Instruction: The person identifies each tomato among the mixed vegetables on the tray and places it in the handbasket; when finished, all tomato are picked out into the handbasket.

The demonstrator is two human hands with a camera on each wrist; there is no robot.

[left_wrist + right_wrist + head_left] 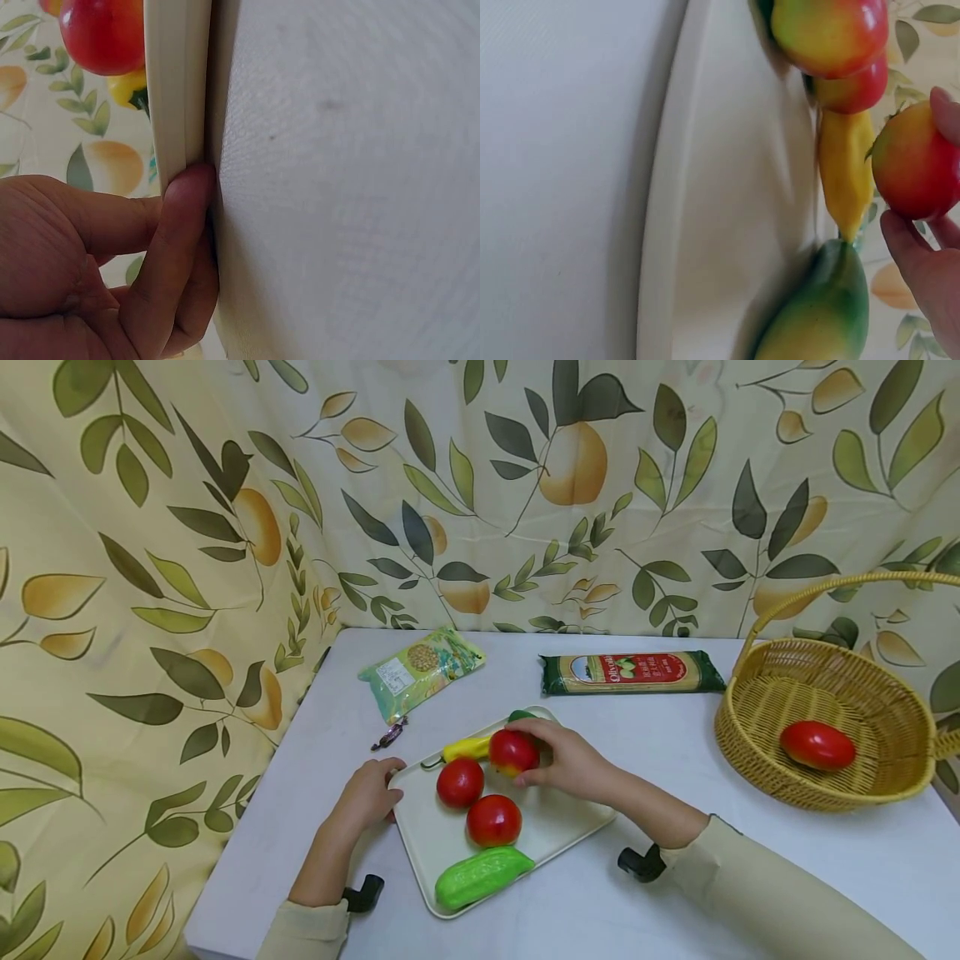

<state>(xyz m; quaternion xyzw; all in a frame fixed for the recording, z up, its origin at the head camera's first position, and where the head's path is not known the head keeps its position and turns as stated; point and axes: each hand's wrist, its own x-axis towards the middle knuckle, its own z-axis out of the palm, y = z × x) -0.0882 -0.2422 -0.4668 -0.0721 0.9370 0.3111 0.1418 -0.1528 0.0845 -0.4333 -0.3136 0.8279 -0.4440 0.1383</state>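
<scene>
In the head view a white tray [570, 827] lies tilted on the table. My left hand [369, 793] pinches its left edge, fingers under the rim in the left wrist view [169, 247]. My right hand [573, 764] grips a red tomato [513, 752] over the tray's far part; the right wrist view shows this tomato [919, 161] between thumb and fingers. Two other tomatoes [460, 782] [494, 820] lie on the tray, with a yellow pepper [467, 749] behind and a green gourd [483, 877] at the near edge. A green item [521, 716] is partly hidden by my right hand.
A wicker basket [817, 793] with a red oval item [817, 745] stands at the right. Behind the tray lie a green packet [422, 670], a wrapped candy [390, 733] and a long noodle package [630, 672]. A patterned curtain [480, 527] hangs behind the table.
</scene>
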